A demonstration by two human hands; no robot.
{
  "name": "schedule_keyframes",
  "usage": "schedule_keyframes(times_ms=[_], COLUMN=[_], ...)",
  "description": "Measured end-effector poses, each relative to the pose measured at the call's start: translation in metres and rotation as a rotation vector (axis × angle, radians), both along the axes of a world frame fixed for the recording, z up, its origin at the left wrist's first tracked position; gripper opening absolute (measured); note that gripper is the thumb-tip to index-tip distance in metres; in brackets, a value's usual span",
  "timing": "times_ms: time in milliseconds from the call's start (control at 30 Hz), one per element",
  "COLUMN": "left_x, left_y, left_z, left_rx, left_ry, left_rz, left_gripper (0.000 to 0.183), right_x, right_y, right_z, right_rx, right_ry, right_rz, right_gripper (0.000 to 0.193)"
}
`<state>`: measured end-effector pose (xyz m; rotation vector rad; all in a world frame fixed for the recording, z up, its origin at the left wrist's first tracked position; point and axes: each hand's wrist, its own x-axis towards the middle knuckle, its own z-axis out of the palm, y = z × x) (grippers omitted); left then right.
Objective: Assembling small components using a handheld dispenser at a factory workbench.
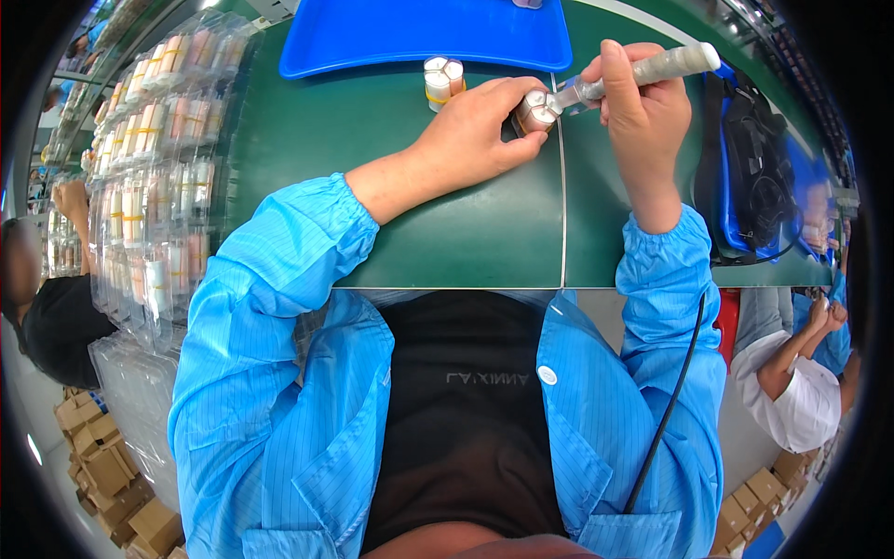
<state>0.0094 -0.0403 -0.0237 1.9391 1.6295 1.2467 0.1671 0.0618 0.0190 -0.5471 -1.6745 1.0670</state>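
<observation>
My left hand (461, 135) is closed round a small bundle of short white cylinders (536, 114), holding it upright on the green table (466, 238). In my right hand (647, 121) is a thick pen-shaped tool (672, 63), translucent whitish with a white end. Its narrow tip points down to the left and meets or nearly touches the top of the held bundle; actual contact I cannot tell. Just left of my left fingers stands a second bundle of white and pinkish cylinders (441, 86), tied with a yellow band.
A blue tray (424, 37) lies at the far side. Stacked clear plastic trays (154, 200) of banded cylinders rise on the left. A black bag-like item with cables (759, 163) rests on the right. A co-worker (56, 317) is at far left; others (792, 382) sit at right.
</observation>
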Motion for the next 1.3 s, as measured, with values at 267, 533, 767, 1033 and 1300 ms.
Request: schedule_keyframes(times_ms=[267,533,767,1033,1300], left_x=[0.002,0.000,-0.001,0.001,0.000], left_y=[0.002,0.004,0.001,0.000,0.001], left_z=[-0.002,-0.003,-0.004,-0.001,-0.001], left_rx=[0.044,0.129,0.007,-0.039,-0.051], left_ry=[-0.021,0.076,-0.050,0.052,-0.012], left_rz=[-0.027,0.031,-0.044,0.010,-0.013], left_gripper=[0.043,0.046,0.060,0.055,0.055], right_x=[-0.005,0.004,0.005,0.002,-0.002], right_y=[-0.003,0.011,0.016,0.009,0.009], right_z=[-0.004,0.006,0.001,0.001,0.000], right_rx=[0.026,0.003,-0.037,-0.051,-0.050], right_ry=[-0.144,0.125,0.104,0.067,-0.004], right_rz=[-0.079,-0.041,0.016,0.083,0.091], right_gripper=[0.019,0.021,0.020,0.017,0.018])
